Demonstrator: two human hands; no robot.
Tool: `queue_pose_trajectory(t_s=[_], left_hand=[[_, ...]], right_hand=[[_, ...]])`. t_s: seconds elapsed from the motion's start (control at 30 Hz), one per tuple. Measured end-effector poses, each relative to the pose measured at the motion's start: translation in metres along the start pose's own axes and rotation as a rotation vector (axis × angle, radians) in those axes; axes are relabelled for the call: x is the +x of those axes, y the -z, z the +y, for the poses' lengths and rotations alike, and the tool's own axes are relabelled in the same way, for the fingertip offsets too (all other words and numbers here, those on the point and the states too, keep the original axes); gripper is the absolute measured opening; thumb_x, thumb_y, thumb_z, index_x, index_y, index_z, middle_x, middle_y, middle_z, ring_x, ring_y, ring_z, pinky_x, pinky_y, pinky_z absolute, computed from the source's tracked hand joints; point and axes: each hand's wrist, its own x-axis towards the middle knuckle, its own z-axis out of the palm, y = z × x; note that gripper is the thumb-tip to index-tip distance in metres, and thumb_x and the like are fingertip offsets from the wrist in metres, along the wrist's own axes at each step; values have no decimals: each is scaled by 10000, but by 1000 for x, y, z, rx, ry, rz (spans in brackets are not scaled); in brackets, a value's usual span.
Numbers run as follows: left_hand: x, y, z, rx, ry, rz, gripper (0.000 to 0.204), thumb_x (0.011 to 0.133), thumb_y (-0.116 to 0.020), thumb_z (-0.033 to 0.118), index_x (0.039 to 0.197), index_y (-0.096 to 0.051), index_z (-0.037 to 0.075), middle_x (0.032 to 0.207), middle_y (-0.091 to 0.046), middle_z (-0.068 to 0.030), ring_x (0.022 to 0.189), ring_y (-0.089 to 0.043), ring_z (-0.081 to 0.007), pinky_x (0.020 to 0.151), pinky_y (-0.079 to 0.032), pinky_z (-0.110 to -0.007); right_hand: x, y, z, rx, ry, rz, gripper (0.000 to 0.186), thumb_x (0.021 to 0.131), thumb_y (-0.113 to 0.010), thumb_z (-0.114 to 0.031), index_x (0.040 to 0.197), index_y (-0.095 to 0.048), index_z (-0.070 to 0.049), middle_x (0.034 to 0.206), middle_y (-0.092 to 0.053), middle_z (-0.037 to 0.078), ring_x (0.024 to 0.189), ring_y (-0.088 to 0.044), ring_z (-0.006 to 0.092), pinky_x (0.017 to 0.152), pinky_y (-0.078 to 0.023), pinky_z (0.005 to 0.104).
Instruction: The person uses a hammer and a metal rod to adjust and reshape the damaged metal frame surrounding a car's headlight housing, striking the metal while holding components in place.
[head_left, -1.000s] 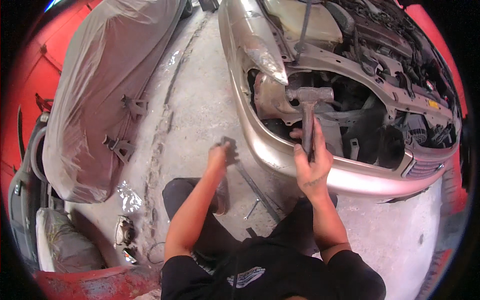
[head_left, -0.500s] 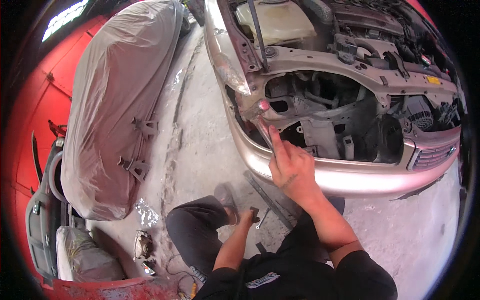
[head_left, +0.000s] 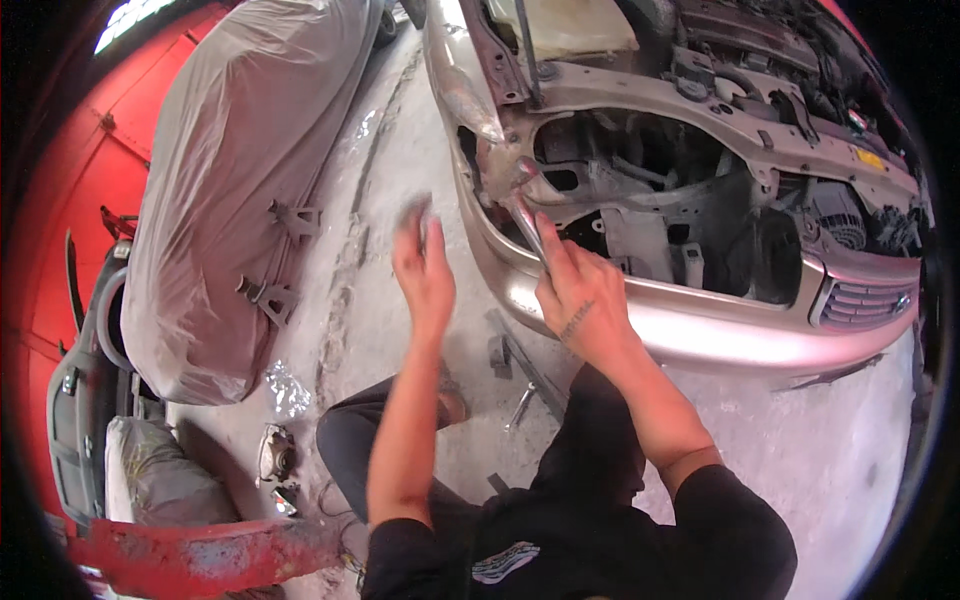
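Note:
My right hand (head_left: pixel 585 305) is wrapped round the handle of a hammer (head_left: pixel 531 232). The hammer's head is up at the bare front corner of the car's fender (head_left: pixel 505 165), beside the open headlight cavity; I cannot tell whether it touches the metal. My left hand (head_left: pixel 423 275) is raised over the floor, left of the silver bumper (head_left: pixel 690 335). Between its thumb and fingers is a small dark block-like piece (head_left: pixel 414 208), smeared by motion, so its exact kind is unclear.
On the floor by my legs lie a wrench (head_left: pixel 521 407), a dark block (head_left: pixel 499 357) and a long dark bar (head_left: pixel 540 378). A covered vehicle (head_left: pixel 240 190) stands at left, with metal stands (head_left: pixel 268 298) beside it. A red panel (head_left: pixel 200 555) is at lower left.
My left hand has risen from near the floor, up and leftward, with a dark piece in it. The right hand and hammer have shifted only slightly upward.

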Motion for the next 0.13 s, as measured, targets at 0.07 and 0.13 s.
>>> queue_pose_trajectory(t_s=[0.07,0.13], left_hand=[[49,1,45,58,-394,-146,407,1031,-556,146,1401,-573,-23,1482,-537,-205,1363,-523,-362,1126,-398,-394],[71,-6,71,75,-527,-247,434,1030,-561,161,1432,-554,-3,1538,-486,-203,1414,-476,-387,1147,-377,-404]], right_hand=[[-2,-2,-4,34,8,3,715,791,-653,-47,1482,-472,-14,908,-651,185,781,-655,372,723,-538,488],[-3,2,-8,71,-49,-98,728,811,-666,-90,1497,-438,1,1014,-649,225,883,-650,403,802,-527,512]])
